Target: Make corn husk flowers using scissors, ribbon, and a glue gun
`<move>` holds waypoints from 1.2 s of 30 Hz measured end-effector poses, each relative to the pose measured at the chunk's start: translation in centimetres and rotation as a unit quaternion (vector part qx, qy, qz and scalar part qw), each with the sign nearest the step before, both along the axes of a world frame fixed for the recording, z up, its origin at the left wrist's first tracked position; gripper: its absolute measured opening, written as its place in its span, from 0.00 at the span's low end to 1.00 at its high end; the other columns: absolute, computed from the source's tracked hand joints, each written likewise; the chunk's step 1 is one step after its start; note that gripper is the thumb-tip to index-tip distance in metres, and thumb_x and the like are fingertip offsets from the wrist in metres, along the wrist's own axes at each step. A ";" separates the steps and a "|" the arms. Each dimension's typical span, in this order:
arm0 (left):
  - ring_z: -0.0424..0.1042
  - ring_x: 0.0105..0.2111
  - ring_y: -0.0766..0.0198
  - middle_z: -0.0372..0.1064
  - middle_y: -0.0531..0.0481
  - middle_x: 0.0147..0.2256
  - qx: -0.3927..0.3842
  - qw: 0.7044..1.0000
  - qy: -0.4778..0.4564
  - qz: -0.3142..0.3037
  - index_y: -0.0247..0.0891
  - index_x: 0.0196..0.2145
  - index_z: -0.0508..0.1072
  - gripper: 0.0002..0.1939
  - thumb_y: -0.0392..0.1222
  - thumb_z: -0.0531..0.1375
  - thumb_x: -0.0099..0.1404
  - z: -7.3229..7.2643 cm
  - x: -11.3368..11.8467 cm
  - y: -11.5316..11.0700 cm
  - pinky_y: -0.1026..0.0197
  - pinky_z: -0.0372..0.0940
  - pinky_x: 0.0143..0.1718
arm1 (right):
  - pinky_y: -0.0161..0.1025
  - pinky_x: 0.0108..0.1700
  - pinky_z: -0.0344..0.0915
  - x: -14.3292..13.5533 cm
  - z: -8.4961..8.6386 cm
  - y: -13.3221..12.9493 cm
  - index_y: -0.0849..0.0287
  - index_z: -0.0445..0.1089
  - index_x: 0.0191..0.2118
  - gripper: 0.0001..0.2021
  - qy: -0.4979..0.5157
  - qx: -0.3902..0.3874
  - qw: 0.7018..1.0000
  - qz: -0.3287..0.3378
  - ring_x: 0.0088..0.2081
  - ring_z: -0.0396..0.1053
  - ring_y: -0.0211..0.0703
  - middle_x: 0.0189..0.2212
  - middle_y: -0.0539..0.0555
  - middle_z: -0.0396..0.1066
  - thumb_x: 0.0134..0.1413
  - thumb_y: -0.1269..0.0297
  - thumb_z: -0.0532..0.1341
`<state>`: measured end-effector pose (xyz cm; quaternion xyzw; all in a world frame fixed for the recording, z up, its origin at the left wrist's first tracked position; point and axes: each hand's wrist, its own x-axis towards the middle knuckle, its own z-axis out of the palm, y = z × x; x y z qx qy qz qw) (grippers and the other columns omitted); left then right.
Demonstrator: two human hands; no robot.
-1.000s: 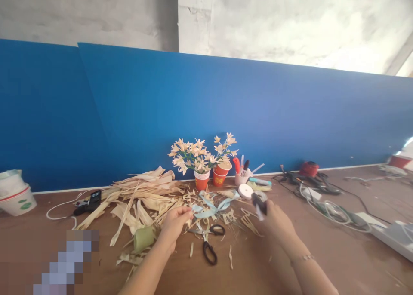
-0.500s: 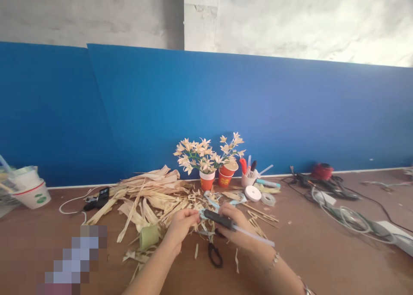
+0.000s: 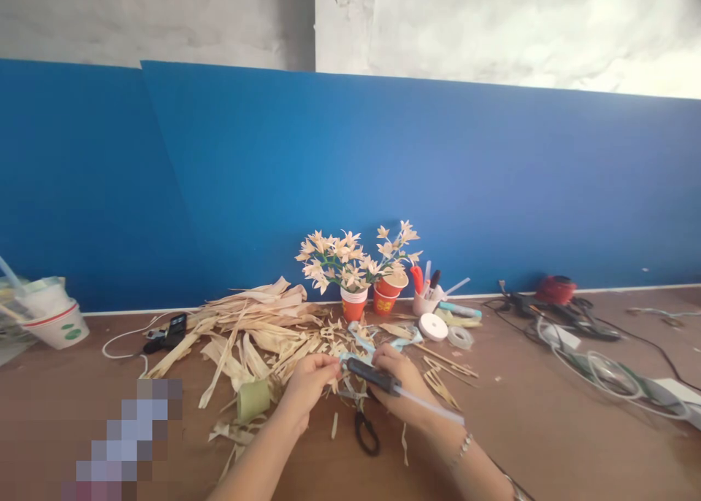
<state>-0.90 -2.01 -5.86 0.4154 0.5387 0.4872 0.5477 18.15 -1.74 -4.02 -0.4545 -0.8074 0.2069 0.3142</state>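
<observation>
In the head view my right hand (image 3: 405, 388) is closed around a black glue gun (image 3: 372, 375), its nose pointing left. A long translucent glue stick (image 3: 432, 406) sticks out of its back end. Facing it, my left hand (image 3: 307, 385) pinches a small light-blue piece (image 3: 345, 359) at the nose; its exact shape is too small to tell. Below the hands lie scissors (image 3: 366, 435) with black handles, partly hidden by my right hand. Dried husk strips (image 3: 263, 315) are heaped beyond my left hand, and a green roll (image 3: 253, 401) sits beside it.
Pale flowers (image 3: 336, 253) stand in red paper cups (image 3: 353, 307) near the blue partition (image 3: 274, 158). A pen cup (image 3: 424, 304), a white spool (image 3: 433, 327), clear tape (image 3: 460, 337) and thin sticks (image 3: 446, 361) lie right. Cables (image 3: 607, 373) cover the far right; white bowls (image 3: 58, 326) are left.
The view has tilted down a little, and background things have shifted slightly. Both hands keep nearly the same place and hold, with the glue gun still at the light-blue piece.
</observation>
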 end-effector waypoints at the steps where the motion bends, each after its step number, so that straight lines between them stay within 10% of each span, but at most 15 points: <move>1: 0.69 0.26 0.62 0.72 0.50 0.22 0.000 1.000 -0.001 -0.001 0.33 0.27 0.75 0.13 0.44 0.64 0.44 0.1 0.0 0.0 0.61 0.59 0.33 | 0.32 0.33 0.58 0.0 0.0 0.0 0.59 0.61 0.22 0.05 -0.004 0.001 1.000 0.000 0.29 0.61 0.37 0.30 0.50 0.62 0.42 0.74 0.57; 36: 0.69 0.26 0.63 0.73 0.50 0.24 0.034 0.993 0.106 -0.027 0.33 0.29 0.74 0.10 0.41 0.58 0.50 0.7 0.1 -0.3 0.62 0.60 0.30 | 0.32 0.33 0.57 0.3 0.3 -0.2 0.59 0.59 0.23 0.06 -0.011 0.011 1.000 -0.003 0.30 0.62 0.38 0.30 0.50 0.62 0.39 0.75 0.57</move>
